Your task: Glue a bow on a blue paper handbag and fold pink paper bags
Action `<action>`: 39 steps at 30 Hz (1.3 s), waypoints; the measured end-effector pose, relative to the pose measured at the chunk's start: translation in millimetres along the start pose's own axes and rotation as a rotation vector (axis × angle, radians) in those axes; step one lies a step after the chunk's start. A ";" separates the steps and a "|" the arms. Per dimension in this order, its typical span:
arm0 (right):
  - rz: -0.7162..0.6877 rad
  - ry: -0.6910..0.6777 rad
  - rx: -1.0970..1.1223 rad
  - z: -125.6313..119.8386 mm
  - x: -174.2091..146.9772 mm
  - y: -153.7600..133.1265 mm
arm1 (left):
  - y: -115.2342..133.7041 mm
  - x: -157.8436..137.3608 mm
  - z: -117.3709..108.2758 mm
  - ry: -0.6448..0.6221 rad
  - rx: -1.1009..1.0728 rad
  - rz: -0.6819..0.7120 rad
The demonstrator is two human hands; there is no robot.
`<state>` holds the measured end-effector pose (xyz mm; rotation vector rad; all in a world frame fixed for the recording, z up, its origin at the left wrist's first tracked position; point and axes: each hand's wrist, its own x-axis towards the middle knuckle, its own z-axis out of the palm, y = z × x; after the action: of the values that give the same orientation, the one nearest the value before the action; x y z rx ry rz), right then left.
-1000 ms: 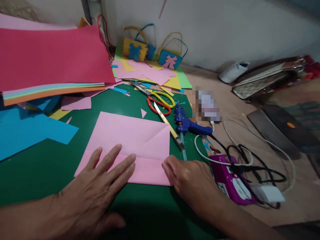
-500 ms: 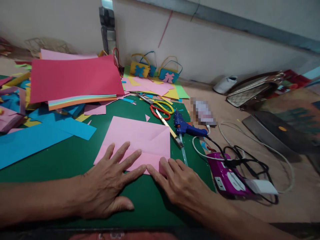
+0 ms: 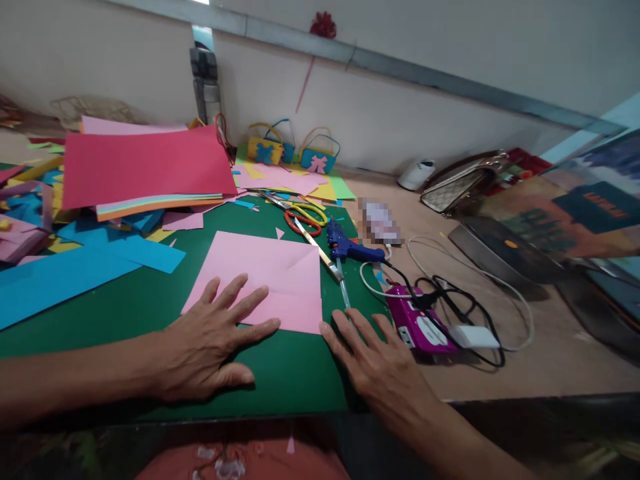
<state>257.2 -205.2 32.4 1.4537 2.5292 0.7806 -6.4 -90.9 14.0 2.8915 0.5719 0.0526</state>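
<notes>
Left hand [image 3: 210, 343] flat, fingers splayed on the folded pink paper sheet [image 3: 265, 280] – right hand [image 3: 380, 363] open beside it, empty – press evenly along the crease, I'd say.

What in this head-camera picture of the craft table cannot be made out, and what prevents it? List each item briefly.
- Small object beside the blue glue gun: pixelated, so unreadable.
- Near left corner of the pink paper: hidden under the left hand.
- Sheets beneath the red sheet: only their edges show.
- Print on the book cover: blurred, and cut by the right edge.
- Right hand: its palm faces the mat, so contact underneath is unseen.
</notes>
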 end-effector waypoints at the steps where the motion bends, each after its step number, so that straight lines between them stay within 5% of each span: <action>1: 0.005 0.010 -0.001 0.3 -1.8 0.3 | 0.0 0.2 -0.2 -0.008 0.004 0.003; 9: -0.036 0.075 0.144 -11.8 27.1 -2.8 | 13.8 5.8 -7.2 -0.053 0.030 -0.037; 16: -0.100 0.087 0.214 3.4 43.2 -8.2 | 18.6 8.5 3.0 0.009 0.020 -0.055; 33: -0.157 0.211 0.156 11.5 38.7 -2.7 | -42.2 -68.7 17.2 0.132 0.218 -0.140; 39: -0.172 0.159 0.157 11.4 38.7 -0.5 | -62.1 -82.5 4.3 0.196 0.279 -0.050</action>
<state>240.3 -168.9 28.0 1.2369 2.8474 0.7093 -105.6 -66.8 -2.1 3.1628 0.7385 0.2718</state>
